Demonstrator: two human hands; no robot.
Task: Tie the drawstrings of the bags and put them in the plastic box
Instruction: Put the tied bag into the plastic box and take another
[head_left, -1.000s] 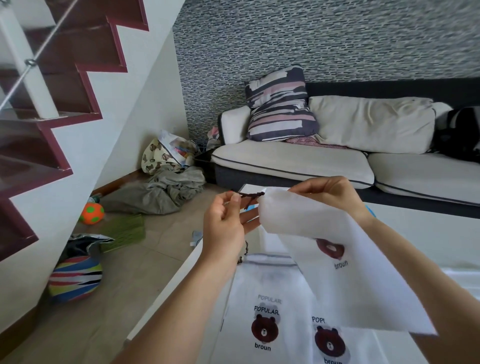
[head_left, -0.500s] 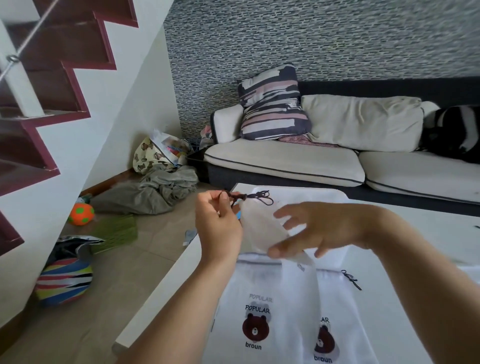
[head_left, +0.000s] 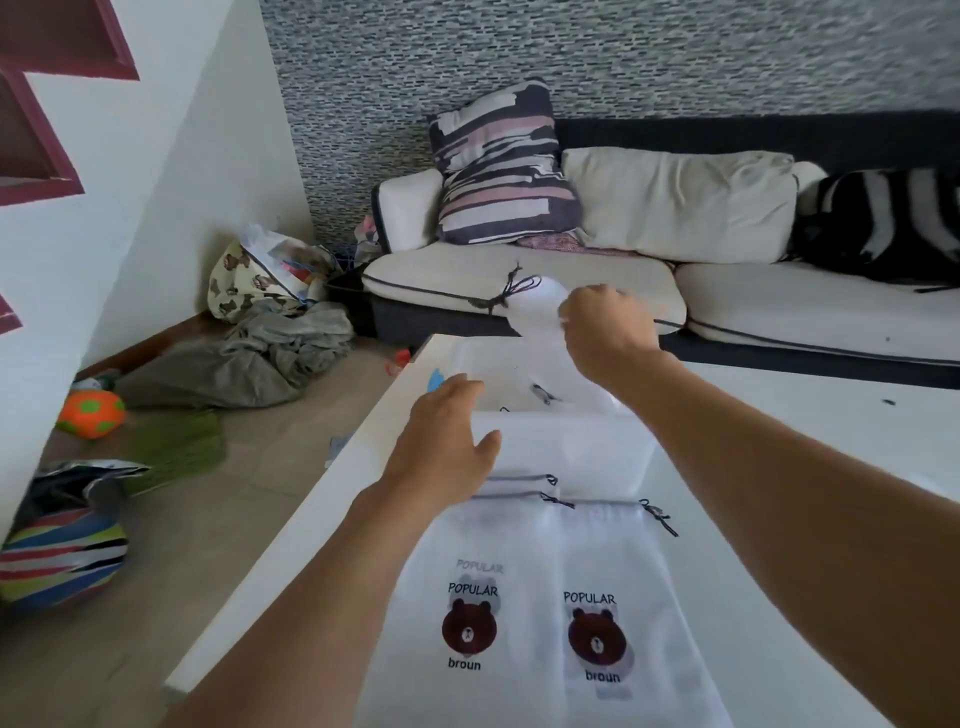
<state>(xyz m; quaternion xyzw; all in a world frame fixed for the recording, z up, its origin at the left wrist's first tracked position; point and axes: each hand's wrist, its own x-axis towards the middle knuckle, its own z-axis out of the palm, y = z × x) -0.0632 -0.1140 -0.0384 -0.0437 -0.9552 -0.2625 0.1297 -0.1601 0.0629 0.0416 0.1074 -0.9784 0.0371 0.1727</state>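
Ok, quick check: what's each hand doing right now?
Left hand: open, holding nothing, over the box.
Right hand: gripping the tied bag.

left hand (head_left: 447, 441): released drawstring (head_left: 506, 293) | right hand (head_left: 605, 332): now grips white bag (head_left: 537, 312) over plastic box (head_left: 566, 441)

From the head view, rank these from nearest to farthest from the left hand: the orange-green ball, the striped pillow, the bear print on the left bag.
1. Bear print, on the left bag, below the left hand.
2. Striped pillow, on the sofa beyond.
3. Orange-green ball, on the floor, far left.
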